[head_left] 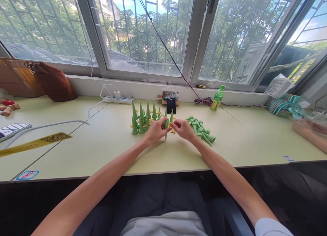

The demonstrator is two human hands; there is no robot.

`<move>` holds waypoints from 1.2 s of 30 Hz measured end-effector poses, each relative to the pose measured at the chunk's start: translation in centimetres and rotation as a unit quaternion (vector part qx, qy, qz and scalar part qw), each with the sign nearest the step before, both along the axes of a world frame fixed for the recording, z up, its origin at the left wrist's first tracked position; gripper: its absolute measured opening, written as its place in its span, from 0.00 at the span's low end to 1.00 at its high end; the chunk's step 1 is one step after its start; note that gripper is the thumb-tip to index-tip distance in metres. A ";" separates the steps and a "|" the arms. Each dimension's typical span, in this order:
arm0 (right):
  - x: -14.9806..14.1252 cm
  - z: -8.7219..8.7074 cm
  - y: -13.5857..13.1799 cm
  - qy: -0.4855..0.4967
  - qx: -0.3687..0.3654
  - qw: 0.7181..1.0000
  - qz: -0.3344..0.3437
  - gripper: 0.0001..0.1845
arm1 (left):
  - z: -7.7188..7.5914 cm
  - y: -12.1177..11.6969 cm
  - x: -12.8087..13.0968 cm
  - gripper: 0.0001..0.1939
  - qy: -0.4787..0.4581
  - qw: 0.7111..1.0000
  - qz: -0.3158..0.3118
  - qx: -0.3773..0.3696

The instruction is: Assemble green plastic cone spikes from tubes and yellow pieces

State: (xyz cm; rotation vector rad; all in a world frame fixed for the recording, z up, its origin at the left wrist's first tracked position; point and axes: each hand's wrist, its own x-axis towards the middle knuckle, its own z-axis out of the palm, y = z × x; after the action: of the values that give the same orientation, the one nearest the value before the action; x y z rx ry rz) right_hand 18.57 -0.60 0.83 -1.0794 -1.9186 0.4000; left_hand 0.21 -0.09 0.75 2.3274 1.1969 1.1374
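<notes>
My left hand (156,129) is closed around a green plastic spike (166,124), held upright with its narrow point downward. Close beside it, my right hand (184,129) is pinched at the spike's side; what lies between those fingertips is too small to make out. Small yellow pieces (173,130) lie on the table just behind the hands. To the left stand several green spikes (135,125) in rows, points up, with yellow pieces sticking out from their sides. A pile of loose green spikes (199,127) lies right of my right hand.
On the pale table (102,154) are a dark phone (171,106) before a small box, a green-capped bottle (217,98) and a power strip (119,99) with a white cable. At far right, another person's hands (304,125) are by stacked teal items (283,105). A yellow strip (38,144) juts in from the left.
</notes>
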 end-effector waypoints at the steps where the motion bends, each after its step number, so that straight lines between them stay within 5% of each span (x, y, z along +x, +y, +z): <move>1: 0.0 -0.1 0.1 -0.005 0.005 1.000 -0.003 0.24 | 0.0 0.0 0.0 0.22 0.000 1.000 -0.002 -0.001; 14: 0.1 -0.5 0.4 -0.014 0.010 1.000 -0.013 0.31 | 0.2 0.0 0.1 0.22 0.006 1.000 0.001 -0.006; 36: 0.1 -0.3 0.1 0.019 -0.001 1.000 0.015 0.16 | 0.2 -0.1 0.0 0.20 0.008 1.000 -0.003 -0.005</move>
State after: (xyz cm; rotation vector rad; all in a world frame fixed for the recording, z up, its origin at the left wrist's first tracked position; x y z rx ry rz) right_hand 18.66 -0.47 0.54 -1.0387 -1.9020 0.4370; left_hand 0.24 -0.18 0.91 2.3344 1.1984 1.1103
